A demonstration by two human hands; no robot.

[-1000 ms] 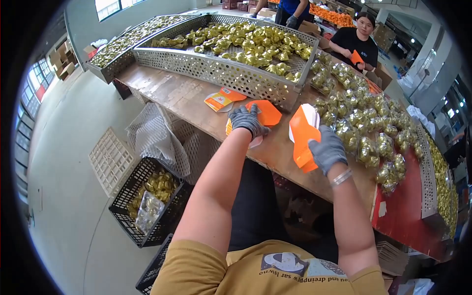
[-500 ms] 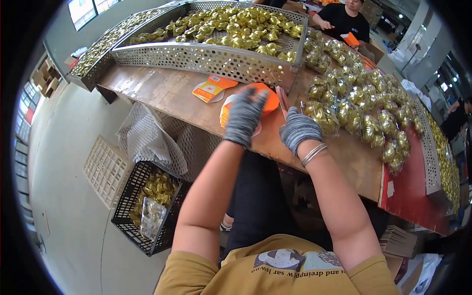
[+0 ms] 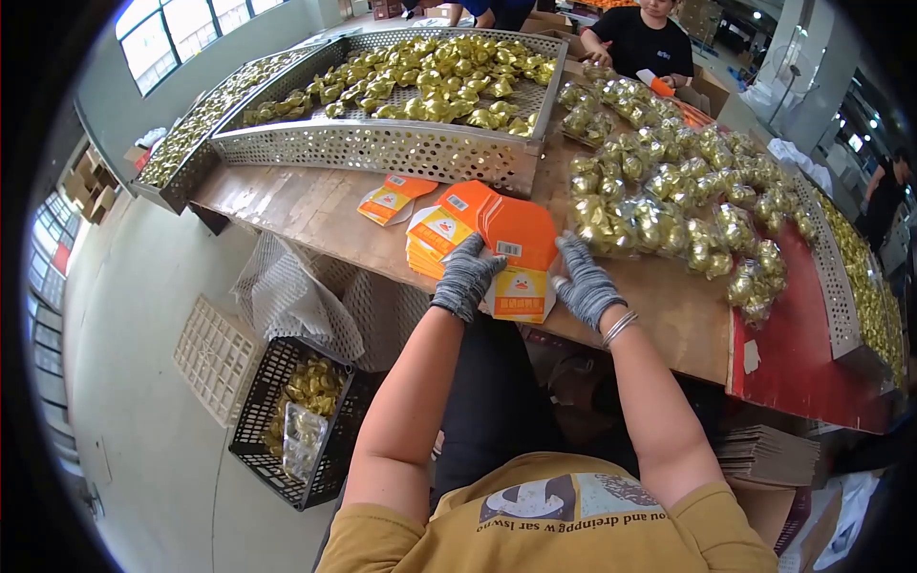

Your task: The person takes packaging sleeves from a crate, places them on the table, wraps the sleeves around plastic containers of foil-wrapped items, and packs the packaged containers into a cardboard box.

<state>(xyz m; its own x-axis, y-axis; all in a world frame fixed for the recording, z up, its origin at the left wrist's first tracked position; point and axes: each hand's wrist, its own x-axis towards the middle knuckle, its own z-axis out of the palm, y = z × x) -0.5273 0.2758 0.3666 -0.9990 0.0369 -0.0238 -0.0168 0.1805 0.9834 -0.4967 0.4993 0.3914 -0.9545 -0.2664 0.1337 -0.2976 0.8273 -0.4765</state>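
Flat orange-and-yellow printed cartons, each with a duck picture, lie fanned on the wooden table in front of me. My left hand, in a grey knit glove, rests at the left edge of the nearest carton. Its thumb and fingers are apart, with the thumb touching the printed card. At the opposite edge is my right hand, also gloved, fingers spread and thumb close to the card. A stack of cartons sits just beyond my left hand. Farther left lies a smaller group of cartons.
A perforated metal tray of gold-wrapped pieces stands at the back. Clear packs of gold pieces are heaped to the right. A black crate stands on the floor at left. A co-worker works across the table.
The cartons held edge-on by my right hand now lie face up between both hands. My left hand has moved down off the stack, and my right hand's fingers have spread.
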